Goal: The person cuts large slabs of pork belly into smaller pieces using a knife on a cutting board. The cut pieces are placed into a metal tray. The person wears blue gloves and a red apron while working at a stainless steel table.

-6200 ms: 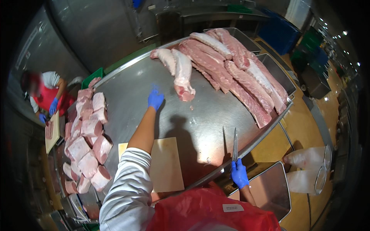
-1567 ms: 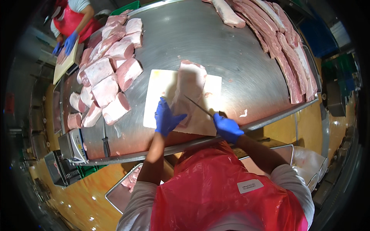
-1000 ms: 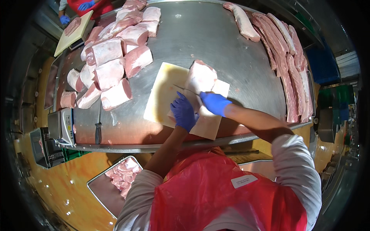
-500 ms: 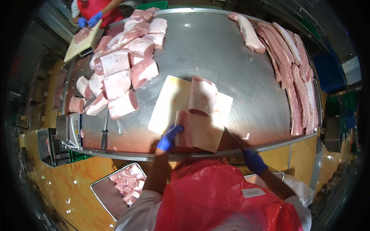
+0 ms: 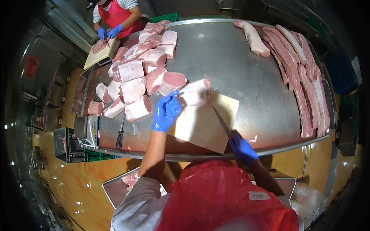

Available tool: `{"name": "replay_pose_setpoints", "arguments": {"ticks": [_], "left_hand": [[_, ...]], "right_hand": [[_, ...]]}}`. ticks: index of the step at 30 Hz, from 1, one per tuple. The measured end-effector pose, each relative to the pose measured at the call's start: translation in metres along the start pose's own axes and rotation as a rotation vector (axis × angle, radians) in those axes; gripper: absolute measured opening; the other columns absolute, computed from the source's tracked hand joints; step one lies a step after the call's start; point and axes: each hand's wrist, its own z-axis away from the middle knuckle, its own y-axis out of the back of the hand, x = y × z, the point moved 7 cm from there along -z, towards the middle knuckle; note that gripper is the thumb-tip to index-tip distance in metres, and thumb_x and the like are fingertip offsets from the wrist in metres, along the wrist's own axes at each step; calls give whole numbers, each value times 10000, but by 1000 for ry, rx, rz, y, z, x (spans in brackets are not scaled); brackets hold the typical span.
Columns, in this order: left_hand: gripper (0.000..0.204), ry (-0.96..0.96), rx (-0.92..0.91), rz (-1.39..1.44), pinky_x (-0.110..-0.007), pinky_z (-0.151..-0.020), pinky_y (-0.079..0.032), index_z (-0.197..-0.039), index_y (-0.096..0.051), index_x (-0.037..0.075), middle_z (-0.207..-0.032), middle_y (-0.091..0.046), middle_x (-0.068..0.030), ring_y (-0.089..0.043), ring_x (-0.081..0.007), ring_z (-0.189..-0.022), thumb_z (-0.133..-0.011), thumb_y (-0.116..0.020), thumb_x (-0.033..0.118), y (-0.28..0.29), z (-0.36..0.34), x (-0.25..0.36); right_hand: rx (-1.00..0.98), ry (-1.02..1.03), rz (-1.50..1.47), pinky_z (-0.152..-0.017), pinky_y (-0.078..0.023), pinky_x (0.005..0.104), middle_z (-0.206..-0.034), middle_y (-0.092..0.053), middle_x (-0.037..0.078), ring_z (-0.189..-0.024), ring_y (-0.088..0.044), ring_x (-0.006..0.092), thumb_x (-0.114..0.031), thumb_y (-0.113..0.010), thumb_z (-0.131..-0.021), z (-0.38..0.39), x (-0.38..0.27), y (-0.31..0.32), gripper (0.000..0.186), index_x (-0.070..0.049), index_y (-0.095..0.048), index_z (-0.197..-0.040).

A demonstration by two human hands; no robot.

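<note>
My left hand (image 5: pixel 167 112), in a blue glove, is raised over the left side of the white cutting board (image 5: pixel 204 129). Its fingers are partly bent and seem to hold nothing. Just beyond the fingertips lies a pork loin piece (image 5: pixel 172 83) with its pink cut face up, against the pile. Another loin piece (image 5: pixel 195 92), pale fat side up, rests across the board's far part, right of the hand. My right hand (image 5: pixel 243 149), also gloved, is closed round the handle of a knife (image 5: pixel 222 122). The blade points up and left over the board's right side.
A heap of loin chunks (image 5: pixel 133 71) covers the table's left. Long pork strips (image 5: pixel 304 81) lie at the right. By the near left edge are a sharpening steel (image 5: pixel 120 134) and a scale (image 5: pixel 91 131). A co-worker (image 5: pixel 119 17) cuts meat at far left. Trays stand below.
One loin piece went from the board's near left to beside the heap, and my left hand came away from it. The other piece turned and shifted left. The knife now lies over the board.
</note>
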Motion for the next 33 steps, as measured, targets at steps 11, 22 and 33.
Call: {"name": "replay_pose_setpoints", "arguments": {"ticks": [11,22,33], "left_hand": [[954,-857,618,-2150,-440,-974,-510,-1433,-401,-115,-1218,-643,-268,-635,-398,-1130,-765,-833,411,111,-54,101],[1212,-90,785,-2521,-602,-1005,-445,-1605,-185,58,-1374,-537,-198,-524,-357,-1295,-670,-890,372,64,-224,60],[1151,-190,721,-2155,-477,-952,-534,-1568,-231,0,-1246,-664,-247,-660,-391,-1152,-659,-874,290,63,-227,80]], "right_hand": [[-71,-208,-89,-713,-446,631,-870,-627,380,-861,-602,567,-258,-457,-1039,-1,-27,-17,272,6,-473,-1104],[98,-562,-148,-497,-497,412,-644,-591,143,-513,-618,250,-293,-517,-1038,104,83,15,286,-9,-492,-1041],[148,-557,-136,-481,-494,383,-652,-594,120,-512,-618,225,-298,-509,-1047,96,117,17,290,-10,-484,-1062]]}}
